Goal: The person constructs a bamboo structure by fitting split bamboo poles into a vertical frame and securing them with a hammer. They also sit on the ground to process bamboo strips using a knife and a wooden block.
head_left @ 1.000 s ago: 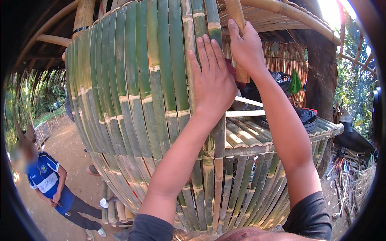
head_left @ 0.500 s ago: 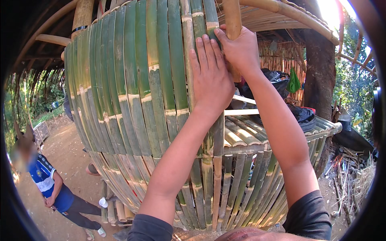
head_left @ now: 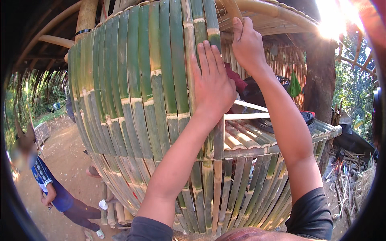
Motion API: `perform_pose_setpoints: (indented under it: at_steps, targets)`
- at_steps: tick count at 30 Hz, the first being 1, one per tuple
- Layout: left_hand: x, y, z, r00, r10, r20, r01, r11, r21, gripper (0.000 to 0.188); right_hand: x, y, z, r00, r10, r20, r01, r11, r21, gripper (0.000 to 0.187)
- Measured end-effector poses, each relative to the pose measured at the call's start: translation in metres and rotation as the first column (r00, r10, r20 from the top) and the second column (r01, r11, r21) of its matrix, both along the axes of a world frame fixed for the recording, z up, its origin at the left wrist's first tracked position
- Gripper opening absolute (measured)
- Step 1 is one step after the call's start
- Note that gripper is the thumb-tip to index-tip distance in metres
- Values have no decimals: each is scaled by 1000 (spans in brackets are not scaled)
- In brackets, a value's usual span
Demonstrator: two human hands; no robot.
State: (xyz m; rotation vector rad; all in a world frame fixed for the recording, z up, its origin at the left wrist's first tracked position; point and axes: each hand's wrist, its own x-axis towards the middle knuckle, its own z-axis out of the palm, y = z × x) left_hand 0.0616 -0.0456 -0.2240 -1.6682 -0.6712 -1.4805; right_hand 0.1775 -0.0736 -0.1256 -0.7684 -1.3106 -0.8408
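Observation:
A curved wall of upright green split-bamboo slats (head_left: 136, 76) fills the middle, with pale bands at the joints. My left hand (head_left: 213, 80) lies flat against the slats near the wall's right end, fingers stretched upward and close together. Just right of it and higher, my right hand (head_left: 248, 44) is wrapped round the lower end of a thick tan stick, wood or bamboo (head_left: 232, 9). The stick tilts up to the left, and its upper end runs out of view. Right of the wall sits a bamboo-slat shelf (head_left: 245, 136), partly behind my right forearm.
Black plastic (head_left: 257, 90), a green bag (head_left: 294, 85) and dark coiled tubing are around the shelf. A dark post (head_left: 320, 76) stands behind. On the left, a person in blue (head_left: 54, 182) stands on the dirt, near a white cup (head_left: 103, 204) and cut bamboo lengths (head_left: 120, 213).
My right hand has moved up and slightly right, away from the slats, tilting the upright stick leftward. My left hand stays pressed on the wall. The person at left has turned slightly.

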Motion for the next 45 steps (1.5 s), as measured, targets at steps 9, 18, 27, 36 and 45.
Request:
perform_pose_setpoints:
  at_steps: [9,18,27,36,45]
  targets:
    - [1,6,1,999,-31,-7,31,999,15,82,4,0,6,1000,2,-3,-2,1000,-14,43]
    - [0,5,0,1000,-17,-14,17,1000,8,84,6,5,9,998,-60,-15,61,997,54,43]
    - [1,4,1,999,-26,-20,26,1000,-5,84,12,14,12,985,-171,29,171,985,-8,36]
    - [2,4,0,1000,-22,-22,22,1000,8,84,11,17,15,992,-119,44,108,972,208,36]
    - [0,5,0,999,19,-26,-19,1000,-8,86,2,-6,16,998,-32,53,14,948,317,32]
